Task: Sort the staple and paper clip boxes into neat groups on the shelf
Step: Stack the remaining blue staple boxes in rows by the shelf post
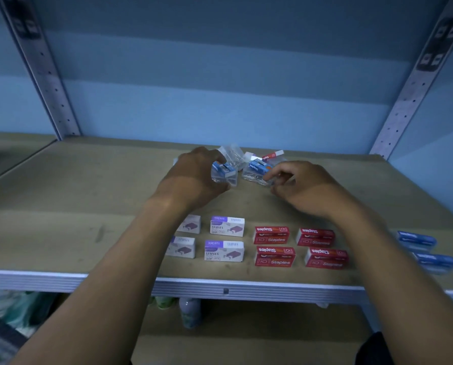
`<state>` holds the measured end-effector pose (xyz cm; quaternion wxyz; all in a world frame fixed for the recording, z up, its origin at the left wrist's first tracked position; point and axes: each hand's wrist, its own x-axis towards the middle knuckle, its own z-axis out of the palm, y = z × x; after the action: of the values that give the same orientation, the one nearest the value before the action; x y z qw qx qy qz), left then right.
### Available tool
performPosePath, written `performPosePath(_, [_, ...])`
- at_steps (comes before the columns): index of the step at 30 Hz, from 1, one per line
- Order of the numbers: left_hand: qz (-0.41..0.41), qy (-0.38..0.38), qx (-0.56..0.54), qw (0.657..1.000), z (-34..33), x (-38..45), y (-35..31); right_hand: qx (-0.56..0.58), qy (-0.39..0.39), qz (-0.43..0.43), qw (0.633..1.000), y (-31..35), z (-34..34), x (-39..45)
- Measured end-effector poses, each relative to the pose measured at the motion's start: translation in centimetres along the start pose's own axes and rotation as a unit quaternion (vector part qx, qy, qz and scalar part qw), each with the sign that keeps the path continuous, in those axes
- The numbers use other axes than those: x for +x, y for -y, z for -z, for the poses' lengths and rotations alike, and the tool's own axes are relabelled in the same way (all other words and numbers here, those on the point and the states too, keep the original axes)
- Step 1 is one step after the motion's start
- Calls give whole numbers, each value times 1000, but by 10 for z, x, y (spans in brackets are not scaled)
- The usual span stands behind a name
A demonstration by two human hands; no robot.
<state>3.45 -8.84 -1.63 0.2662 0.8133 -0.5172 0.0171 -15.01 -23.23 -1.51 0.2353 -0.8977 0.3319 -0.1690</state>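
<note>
Staple boxes: four white-and-purple boxes in a two-by-two block near the front edge of the shelf; four red boxes in a like block just to their right.
Paper clip boxes: two clear boxes with blue labels lie mid-shelf, behind the blocks.
Left hand: fingers curled round the left clear box.
Right hand: fingertips pinch the near corner of the right clear box.
Blue packs: two at the far right front, well apart from the red block.
Red-and-white box: behind the right clear box, near the back wall.
In the way: the left forearm crosses the two leftmost white boxes, hiding part of each.
Hard to make out: blue packs blurred, print unreadable; the bottle and bags on the lower shelf are dim.
</note>
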Motion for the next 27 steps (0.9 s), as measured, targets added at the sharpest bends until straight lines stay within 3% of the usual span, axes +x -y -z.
performPosePath(5, [5, 14, 3, 1000, -4, 8, -1, -31, -35, 13, 999, 9, -11, 20])
performPosePath(14, [12, 37, 41, 998, -20, 13, -10, -79, 42, 17, 996, 9, -15, 24])
performPosePath(23, [26, -29, 21, 999, -22, 14, -11, -26, -63, 11, 998, 0, -18, 33])
performPosePath(27, [41, -48, -24, 998, -20, 13, -9, -22, -70, 14, 997, -1, -14, 31])
